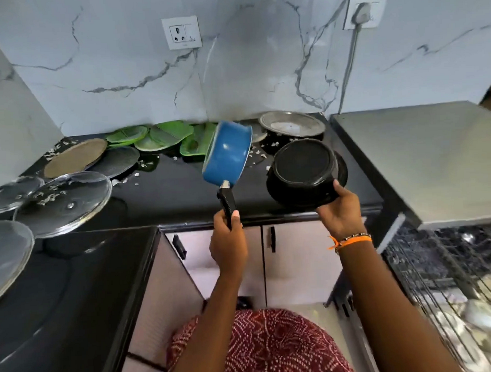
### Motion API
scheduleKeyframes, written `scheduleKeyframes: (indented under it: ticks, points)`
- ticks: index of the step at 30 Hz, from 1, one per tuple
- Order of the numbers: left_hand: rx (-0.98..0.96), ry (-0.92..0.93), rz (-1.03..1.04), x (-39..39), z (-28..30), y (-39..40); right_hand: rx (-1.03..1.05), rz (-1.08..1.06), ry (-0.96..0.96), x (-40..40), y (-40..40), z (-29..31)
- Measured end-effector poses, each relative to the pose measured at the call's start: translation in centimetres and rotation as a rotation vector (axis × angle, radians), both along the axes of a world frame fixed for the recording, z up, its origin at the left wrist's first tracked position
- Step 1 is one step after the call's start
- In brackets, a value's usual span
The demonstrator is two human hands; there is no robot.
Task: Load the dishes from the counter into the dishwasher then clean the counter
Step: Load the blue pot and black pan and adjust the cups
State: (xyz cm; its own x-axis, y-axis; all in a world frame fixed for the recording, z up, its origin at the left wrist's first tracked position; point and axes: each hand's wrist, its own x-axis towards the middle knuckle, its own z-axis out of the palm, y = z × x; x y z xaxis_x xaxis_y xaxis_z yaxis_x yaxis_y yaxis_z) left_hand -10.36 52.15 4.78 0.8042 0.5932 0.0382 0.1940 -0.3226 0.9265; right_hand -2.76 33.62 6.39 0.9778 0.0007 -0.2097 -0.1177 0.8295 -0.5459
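Black L-shaped counter (165, 189) under a marbled wall (121, 64), littered with pale scraps. At right, steel-topped dishwasher (423, 161) with wire rack (450, 275) pulled out below; rack contents blurred, cut off by the frame edge.

2 bare forearms reaching up from the lower edge, hands apart. Left arm nearly vertical, left hand (228, 242) fisted round the black handle (227, 202) of a blue saucepan (227, 154), thumb laid along the handle; pan lifted clear of the counter, tipped with its base toward the camera, mouth away and unseen. Right arm slanting in from lower right, orange thread bracelets (350, 240) at the wrist; right hand (341, 209) gripping the near rim of an inverted black pot (303, 173), thumb on top, fingers hidden beneath. Pot tilted at the counter's right end, base up; contact with the counter impossible to tell.

3 glass lids (62, 202) at left, overlapping, the nearest cropped by the frame. Round brown plate (74, 156) and dark plate (114, 162) behind them. Green sectioned plates (163, 136) heaped against the wall, partly hidden by the saucepan. Steel plate (292, 124) at back right, resting on a dark vessel mostly concealed.

Wall socket (181, 32), empty; second socket (364, 12) with plug and cord.
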Motion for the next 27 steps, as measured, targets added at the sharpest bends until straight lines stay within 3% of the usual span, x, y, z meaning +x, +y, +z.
scheduleKeyframes:
  ticks: [10,23,27]
  points:
    - [-0.099,0.068,-0.124,-8.8,-2.2,-8.7,0.127,-0.223,0.163,-13.2,-9.5,-3.7]
    - [0.077,0.345,-0.45,-15.9,-5.3,-29.5,0.155,-0.542,0.44,-24.8,-30.6,-9.1]
    - [0.091,0.45,-0.524,-17.1,-7.3,-35.1,0.19,-0.47,0.444,-25.9,-37.3,-13.7]
